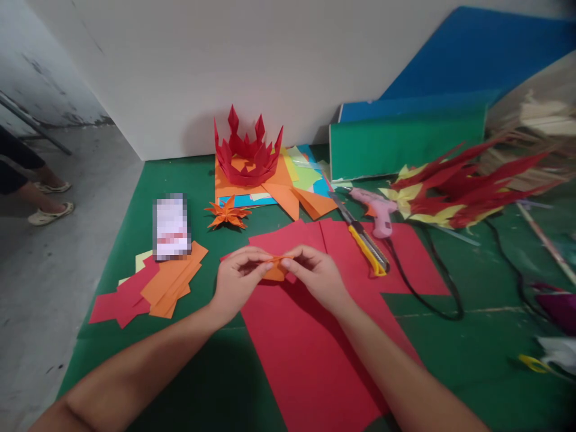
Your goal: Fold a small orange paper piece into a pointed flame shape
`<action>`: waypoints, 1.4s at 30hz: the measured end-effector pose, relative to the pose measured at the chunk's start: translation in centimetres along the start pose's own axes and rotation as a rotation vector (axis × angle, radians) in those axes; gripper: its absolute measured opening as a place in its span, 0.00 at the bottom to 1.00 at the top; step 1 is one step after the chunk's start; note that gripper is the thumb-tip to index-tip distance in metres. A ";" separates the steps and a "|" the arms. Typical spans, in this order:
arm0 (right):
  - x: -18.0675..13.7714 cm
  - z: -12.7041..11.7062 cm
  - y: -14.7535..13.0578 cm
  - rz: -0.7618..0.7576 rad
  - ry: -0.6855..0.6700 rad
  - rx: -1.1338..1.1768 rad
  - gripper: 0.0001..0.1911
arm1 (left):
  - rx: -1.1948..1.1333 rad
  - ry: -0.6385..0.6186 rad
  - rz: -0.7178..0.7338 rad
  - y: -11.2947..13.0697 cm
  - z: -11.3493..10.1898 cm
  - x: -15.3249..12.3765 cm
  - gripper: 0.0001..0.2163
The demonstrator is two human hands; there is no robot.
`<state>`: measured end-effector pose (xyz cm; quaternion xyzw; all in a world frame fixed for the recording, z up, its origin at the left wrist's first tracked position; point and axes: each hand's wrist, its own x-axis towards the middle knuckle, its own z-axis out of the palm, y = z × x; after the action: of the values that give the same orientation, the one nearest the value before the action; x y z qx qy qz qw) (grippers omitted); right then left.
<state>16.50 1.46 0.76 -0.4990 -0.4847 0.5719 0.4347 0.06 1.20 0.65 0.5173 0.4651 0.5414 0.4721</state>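
My left hand [238, 277] and my right hand [316, 273] meet over large red paper sheets [310, 342] and pinch a small folded orange paper piece [278, 268] between their fingertips. Both hands are closed on it. A finished orange paper star [227, 214] lies just beyond my left hand. A red folded paper crown [246, 153] stands further back on orange sheets.
Orange and red paper strips [155, 287] and a blurred card [171, 227] lie at left. A yellow utility knife [366, 245], a pink glue gun [378, 210] with black cord, and red-yellow paper feathers [454, 189] lie at right. A person's sandalled feet [47, 204] stand on the floor at left.
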 end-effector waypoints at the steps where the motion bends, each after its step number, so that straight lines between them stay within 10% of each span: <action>1: 0.0 0.0 0.0 -0.004 0.009 -0.005 0.14 | 0.009 0.000 -0.011 0.0 0.0 0.0 0.02; 42: 0.1 0.0 -0.2 -0.023 -0.022 0.010 0.15 | -0.087 0.067 -0.164 0.3 0.2 -0.2 0.10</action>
<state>16.53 1.55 0.93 -0.4849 -0.4922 0.5749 0.4383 0.22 0.97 0.96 0.4378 0.4977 0.5377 0.5210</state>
